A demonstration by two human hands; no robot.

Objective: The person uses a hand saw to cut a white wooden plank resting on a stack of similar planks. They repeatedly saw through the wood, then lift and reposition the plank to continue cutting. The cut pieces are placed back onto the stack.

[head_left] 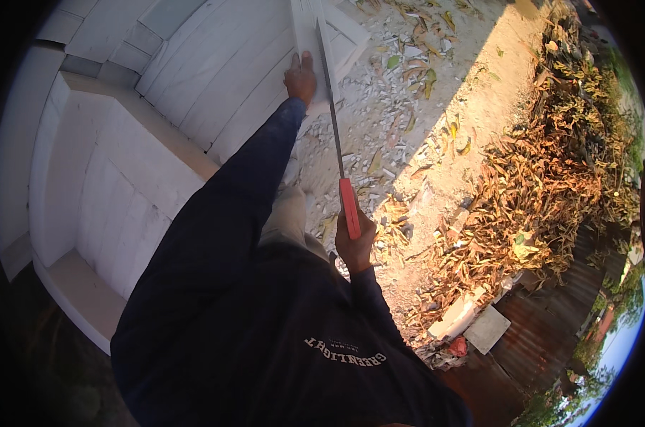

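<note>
My left hand [300, 76] presses flat on a white block [310, 35] that lies across a stack of white blocks. My right hand [355, 242] grips the orange handle of a hand saw [332, 114]. The saw's long grey blade runs up from the handle and meets the white block just right of my left hand. My dark blue sleeves and shirt fill the lower middle of the view.
Stacked white blocks [116, 164] stand at the left. White chips and dust [379, 121] cover the sandy ground. A heap of dry brown leaves [543, 185] lies at the right. Broken white pieces [472, 320] and rusty corrugated sheet [550, 313] lie lower right.
</note>
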